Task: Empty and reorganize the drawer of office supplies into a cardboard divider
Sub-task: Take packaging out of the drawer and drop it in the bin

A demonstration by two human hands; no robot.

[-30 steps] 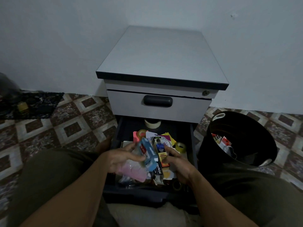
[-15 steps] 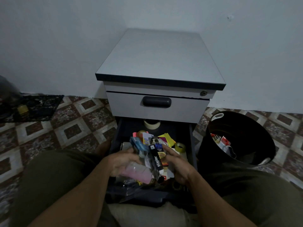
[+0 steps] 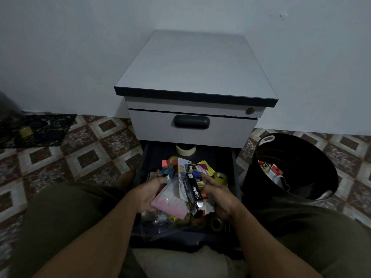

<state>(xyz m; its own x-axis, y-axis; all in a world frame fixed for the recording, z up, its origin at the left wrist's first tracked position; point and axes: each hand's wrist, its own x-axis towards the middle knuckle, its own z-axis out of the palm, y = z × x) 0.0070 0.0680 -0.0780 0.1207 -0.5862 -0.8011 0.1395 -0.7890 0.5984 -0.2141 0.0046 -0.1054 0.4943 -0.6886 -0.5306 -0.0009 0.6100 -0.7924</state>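
Likely a home room: patterned floor tiles [image 3: 90,157] at 9 o'clock, plain painted wall [image 3: 60,47] at 12, a grey pedestal cabinet [image 3: 192,67] against it, its drawer [image 3: 157,155] full of stationery [image 3: 204,167], a black bucket [image 3: 301,169] at 3.

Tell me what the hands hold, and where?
The left hand grips the pink plastic packet by its left edge; the right hand grips the long black stapler box along its right side.
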